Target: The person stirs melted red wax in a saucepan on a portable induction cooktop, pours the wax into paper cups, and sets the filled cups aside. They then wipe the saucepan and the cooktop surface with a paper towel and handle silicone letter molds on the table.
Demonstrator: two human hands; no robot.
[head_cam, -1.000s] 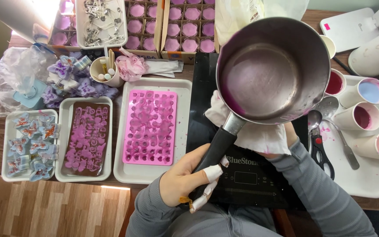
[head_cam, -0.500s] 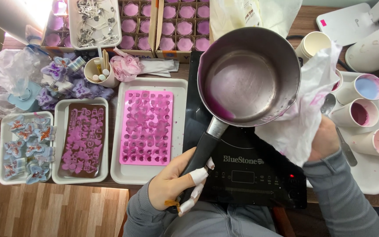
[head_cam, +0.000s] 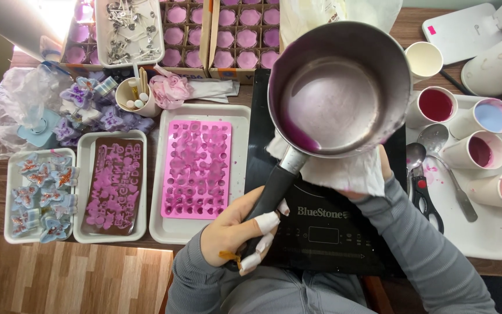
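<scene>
Two hands: I see both on one round steel saucepan (head_cam: pixel 339 87) with purple residue, raised over the black induction cooktop (head_cam: pixel 321 232) in the centre of the frame.
Left hand (head_cam: pixel 236 232): closed tight around the saucepan's black handle (head_cam: pixel 271 195), lower centre; several fingertips wear white tape. The grip sits low on the handle, which I judge lets it tilt the pan's open mouth toward the camera.
Right hand (head_cam: pixel 379 171): mostly hidden under a crumpled white paper towel with pink stains (head_cam: pixel 344 171), pressed against the pan's underside near the handle joint. I cannot tell how far its fingers are curled; it seems to cup the towel against the metal.
Saucepan inside: a dull lilac film over the base, a darker magenta pool at the lower-left wall, where the tilt lets it gather.
Left of the cooktop: a pink silicone mould with small cavities (head_cam: pixel 197 168) in a white tray (head_cam: pixel 164 227); further left a brown mould with purple letter shapes (head_cam: pixel 113 180), then a tray of blue butterfly pieces (head_cam: pixel 40 195).
Right side: paper cups of red, blue and pink liquid (head_cam: pixel 479 152) on a white tray (head_cam: pixel 489 238), with two metal spoons (head_cam: pixel 437 142) and black-handled scissors (head_cam: pixel 422 197).
Top edge: cardboard boxes of small purple-filled cups (head_cam: pixel 245 35).
</scene>
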